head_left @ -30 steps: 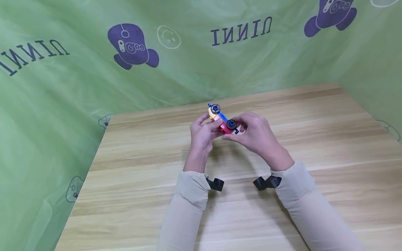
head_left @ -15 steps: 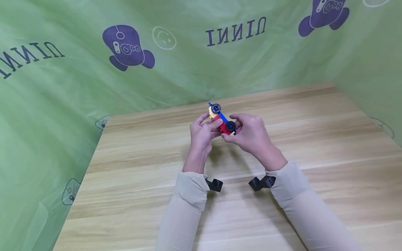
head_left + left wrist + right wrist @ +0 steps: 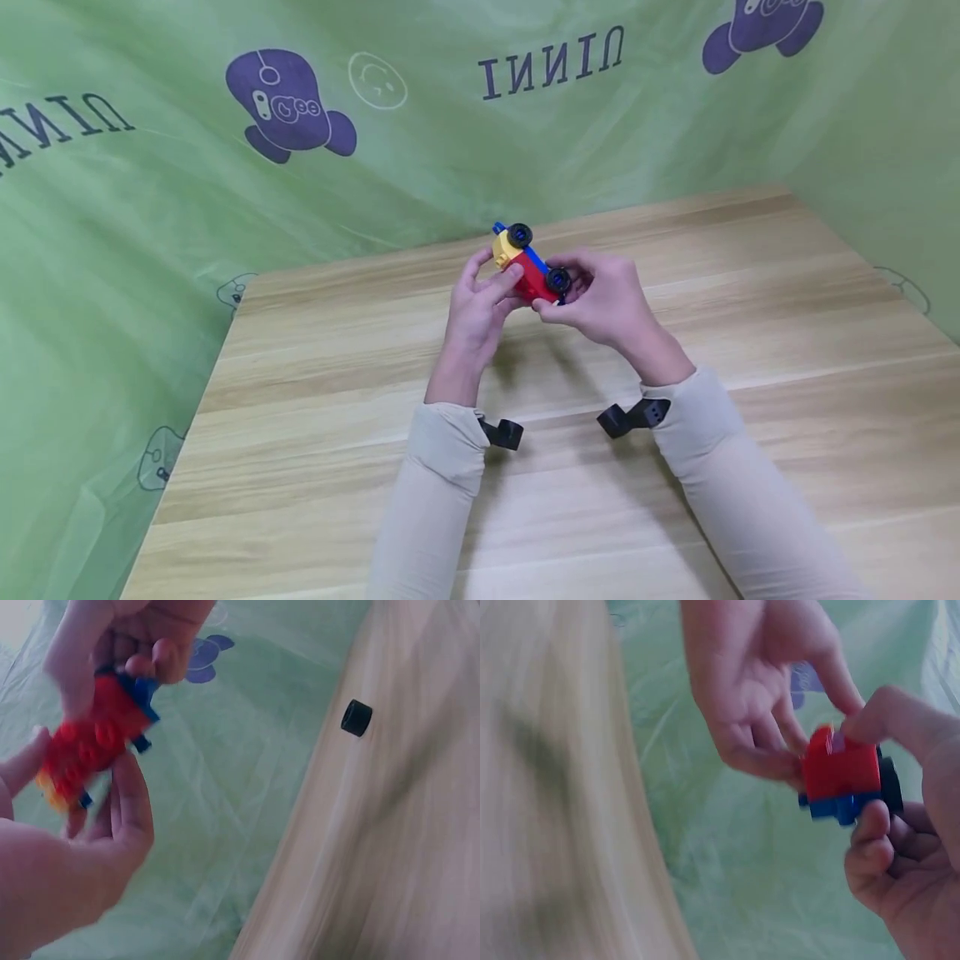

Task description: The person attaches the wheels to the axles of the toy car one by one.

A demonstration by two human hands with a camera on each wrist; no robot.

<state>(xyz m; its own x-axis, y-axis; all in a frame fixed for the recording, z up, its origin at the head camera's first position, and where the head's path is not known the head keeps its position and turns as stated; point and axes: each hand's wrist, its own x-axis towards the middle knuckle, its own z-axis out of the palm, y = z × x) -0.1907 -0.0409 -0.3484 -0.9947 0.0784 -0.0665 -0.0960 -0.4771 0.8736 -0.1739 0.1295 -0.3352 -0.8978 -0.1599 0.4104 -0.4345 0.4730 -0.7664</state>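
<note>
A small toy car built of blocks (image 3: 531, 278) is held above the table, tilted, with its yellow end up and away. Its body is red, its base blue, and two black wheels show on the facing side. My left hand (image 3: 474, 317) grips the yellow and red part, thumb across the red side. At the lower end, my right hand (image 3: 613, 304) pinches the car beside a wheel, and its fingertips partly hide that end. Red studs on the car (image 3: 94, 739) show in the left wrist view. The blue underside edge of the car (image 3: 840, 806) shows in the right wrist view.
A wooden table (image 3: 315, 492) lies below both hands. Green printed cloth (image 3: 427, 179) hangs behind it and at both sides. Black wrist cameras (image 3: 508, 434) stick out from the sleeves. A small black cylinder (image 3: 357, 718) appears against the table edge in the left wrist view.
Both hands have raised the car slightly and turned it, so more of the red and yellow side shows. A dark piece sticking out by the right thumb is now mostly hidden.
</note>
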